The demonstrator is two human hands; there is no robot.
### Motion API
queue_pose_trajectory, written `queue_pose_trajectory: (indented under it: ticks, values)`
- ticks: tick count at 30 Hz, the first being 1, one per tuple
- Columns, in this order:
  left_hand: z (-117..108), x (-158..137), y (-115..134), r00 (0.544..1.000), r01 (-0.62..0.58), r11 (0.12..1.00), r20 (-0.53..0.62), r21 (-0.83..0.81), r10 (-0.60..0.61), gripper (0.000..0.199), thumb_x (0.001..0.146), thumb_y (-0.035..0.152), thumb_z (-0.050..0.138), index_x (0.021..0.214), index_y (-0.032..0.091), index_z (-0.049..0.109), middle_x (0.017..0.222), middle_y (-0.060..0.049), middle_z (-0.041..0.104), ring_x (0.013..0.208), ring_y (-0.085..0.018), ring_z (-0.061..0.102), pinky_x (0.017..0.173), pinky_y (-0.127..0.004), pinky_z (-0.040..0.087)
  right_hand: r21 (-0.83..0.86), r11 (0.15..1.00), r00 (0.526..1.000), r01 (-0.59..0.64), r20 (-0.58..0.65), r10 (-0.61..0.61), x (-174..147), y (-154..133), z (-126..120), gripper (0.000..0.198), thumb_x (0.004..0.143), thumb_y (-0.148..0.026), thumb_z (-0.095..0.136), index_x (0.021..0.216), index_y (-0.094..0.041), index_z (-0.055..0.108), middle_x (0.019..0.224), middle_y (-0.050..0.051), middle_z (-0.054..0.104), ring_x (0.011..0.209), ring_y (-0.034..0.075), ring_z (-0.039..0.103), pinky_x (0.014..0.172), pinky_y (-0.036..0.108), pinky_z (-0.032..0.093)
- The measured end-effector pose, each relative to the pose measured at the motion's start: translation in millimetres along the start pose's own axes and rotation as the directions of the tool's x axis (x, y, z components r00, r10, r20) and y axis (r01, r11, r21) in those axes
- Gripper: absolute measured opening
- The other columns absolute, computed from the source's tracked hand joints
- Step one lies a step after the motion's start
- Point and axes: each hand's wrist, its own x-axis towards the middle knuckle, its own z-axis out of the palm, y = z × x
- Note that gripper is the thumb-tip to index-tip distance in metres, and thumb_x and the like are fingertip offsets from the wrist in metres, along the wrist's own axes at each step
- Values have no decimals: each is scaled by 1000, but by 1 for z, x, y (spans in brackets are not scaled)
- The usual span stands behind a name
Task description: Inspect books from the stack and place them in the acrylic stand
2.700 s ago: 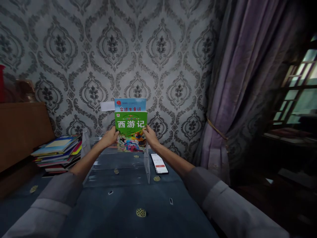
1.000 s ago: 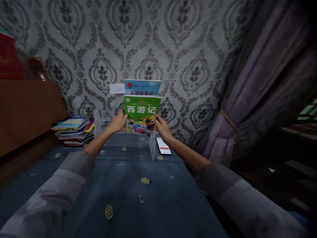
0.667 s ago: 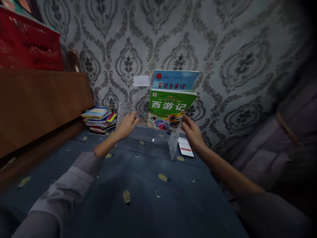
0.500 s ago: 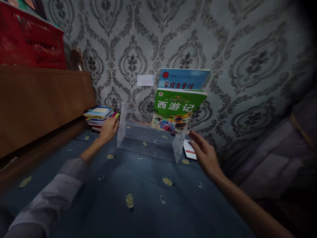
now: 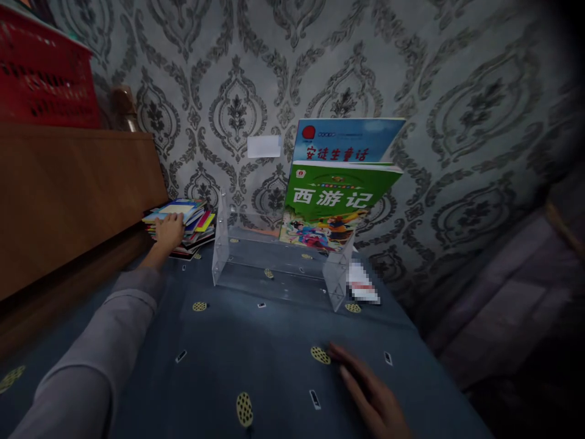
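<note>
My left hand [image 5: 169,231] touches the near side of a stack of books [image 5: 194,216], its fingers spread over the upper books. Part of that stack is hidden behind the hand. In the lower right, my right hand [image 5: 372,393] is low over the tablecloth with fingers stretched out, holding nothing. Between and beyond the hands stands a clear acrylic rack [image 5: 338,274]. A green book [image 5: 336,204] with Chinese characters stands upright at the rack's right part, and a taller blue book [image 5: 350,137] shows behind it.
A blue patterned tablecloth [image 5: 201,366] covers the table. To the left are a wooden cabinet [image 5: 77,183] and a red basket [image 5: 46,79] on top of it. A pixelated flat item [image 5: 363,283] lies right of the rack. Patterned wallpaper rises behind, with a white label [image 5: 264,146].
My left hand has moved from the rack's left side onto the book stack. My right hand has drawn back from the rack's right side toward me. The view has shifted slightly.
</note>
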Motion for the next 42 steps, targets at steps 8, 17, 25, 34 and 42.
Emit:
queue_pose_trajectory:
  ticks: [8,17,25,34,42]
  values:
    - [-11,12,-13,992,-83,993,101,89,74,41,93,15,34,125,18,59,126,-20,66,116,-36,62,101,-63,32,105,993,999,-53,-7,54,4,-13,-5,51,87,-63,58,116,-24,75,116,11,76,103,30,74,99,48,56]
    - [-32,-9,-15,984,-141,979,127,150,123,40,89,9,36,118,8,62,107,-28,72,103,-38,69,101,-59,32,101,995,1000,-14,-21,16,5,-20,-6,52,86,-68,57,107,-26,79,108,11,78,103,32,74,97,48,58]
    - [-44,-35,-17,975,-201,960,136,196,176,40,87,8,37,120,8,60,108,-26,73,105,-37,68,105,-61,28,93,995,999,24,-32,-21,5,-17,-3,55,85,-71,55,103,-24,79,103,12,79,95,31,76,89,47,62]
    - [-57,-81,-18,969,-219,952,162,215,187,38,87,8,38,116,9,63,106,-25,73,103,-37,69,100,-58,32,74,997,1000,26,-9,-25,4,-18,-4,55,85,-71,54,100,-25,79,104,12,78,100,32,74,95,50,58]
    - [-60,-153,-26,954,-237,950,234,201,188,37,88,8,38,111,12,67,103,-23,74,103,-36,69,105,-57,31,94,995,1000,26,-12,-25,3,-17,-1,58,84,-74,53,99,-24,78,104,12,78,97,30,74,88,46,61]
